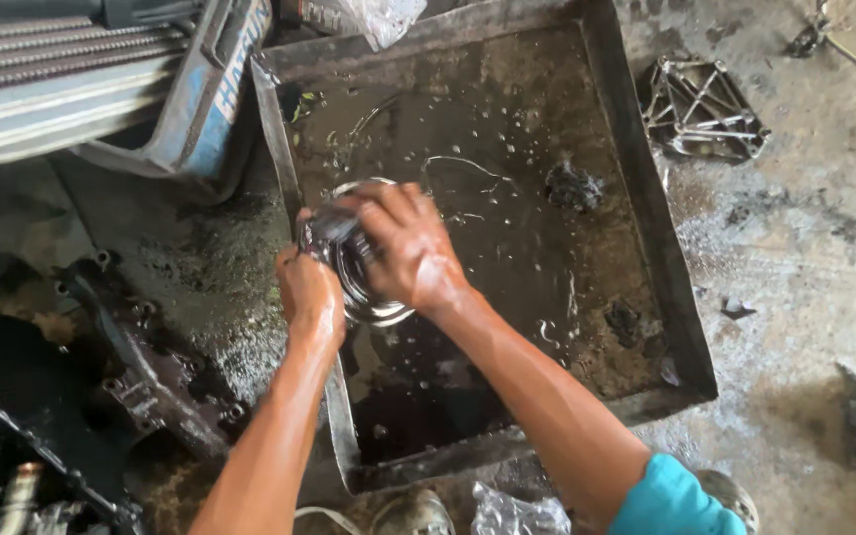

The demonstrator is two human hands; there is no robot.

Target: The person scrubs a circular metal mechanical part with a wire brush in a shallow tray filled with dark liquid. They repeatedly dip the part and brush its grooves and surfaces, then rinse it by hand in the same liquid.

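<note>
Both my hands hold a round, shiny metal part (374, 307) over the left side of a large square metal tray (651, 213) filled with dark oily liquid. My left hand (309, 294) grips the part's left edge. My right hand (406, 246) lies over its top, fingers closed on it and on a dark wet rag-like piece (327, 233). The part is mostly hidden under my hands. Both hands and forearms are wet and greasy.
A dark engine casing (141, 357) lies on the floor at the left. A blue-edged container (205, 94) and threaded rods sit top left. A triangular metal bracket (700, 109) lies right of the tray. Dark clumps (572, 186) rest in the liquid. Crumpled plastic (517, 513) lies below.
</note>
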